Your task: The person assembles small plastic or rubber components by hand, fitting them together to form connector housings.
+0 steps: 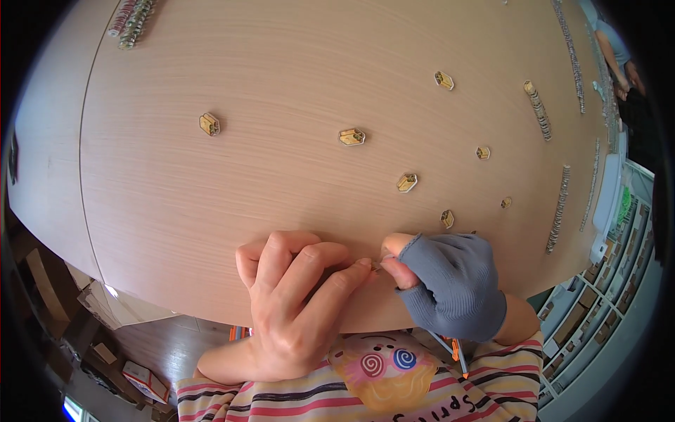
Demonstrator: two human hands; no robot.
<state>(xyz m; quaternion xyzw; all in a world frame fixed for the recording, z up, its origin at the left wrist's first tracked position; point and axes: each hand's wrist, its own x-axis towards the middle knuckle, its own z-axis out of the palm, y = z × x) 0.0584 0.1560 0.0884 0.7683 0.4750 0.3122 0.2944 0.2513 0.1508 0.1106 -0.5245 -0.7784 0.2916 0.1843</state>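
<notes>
Near the table's front edge, my bare left hand (295, 302) and my right hand (453, 285), in a grey-blue fingerless knit glove, meet at the fingertips. Both are closed in a pinch around something tiny, mostly hidden by the fingers; its kind cannot be made out. Just beyond my right hand lies a small yellow flat charm-like piece (447, 219) with a pale rim. Similar pieces are scattered farther off, among them one piece (407, 183) near the middle, another piece (351, 136) beyond it and a piece (209, 124) to the left.
On the right lie a row of stacked yellow-topped pieces (538, 112) and long thin rows of stacked pieces (559, 209). Colourful stacked rows (133, 24) lie at the far left. Shelving with trays (598, 309) stands beyond the right edge. Another person's arm (615, 67) shows at the far right.
</notes>
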